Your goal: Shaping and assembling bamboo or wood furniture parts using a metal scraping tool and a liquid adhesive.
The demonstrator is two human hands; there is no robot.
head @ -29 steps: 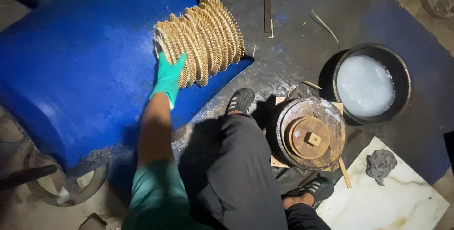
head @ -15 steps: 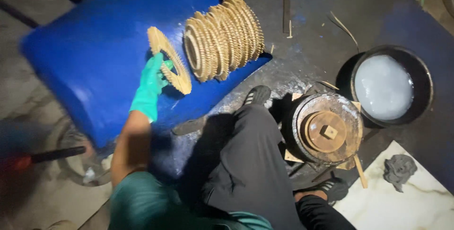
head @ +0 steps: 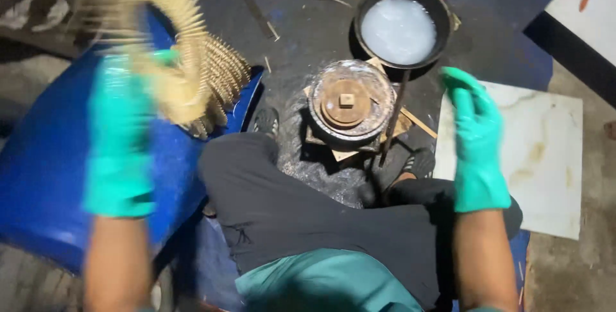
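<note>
Now, line by line:
Left hand: the left hand (head: 119,138), in a green glove, is gripping a tan toothed ring (head: 163,49) and holding it up, blurred, over the blue drum (head: 38,171).
Right hand: the right hand (head: 476,135), also gloved, is hovering with fingers open and loosely curled, holding nothing, above the near left edge of the white slab (head: 545,151).
Ring stack: more toothed rings (head: 221,81) are lying on the drum's right edge.
Round metal hub (head: 350,101): sitting on wooden blocks between the person's feet.
Black pan (head: 399,26): holding a whitish liquid, just beyond the hub.
</note>
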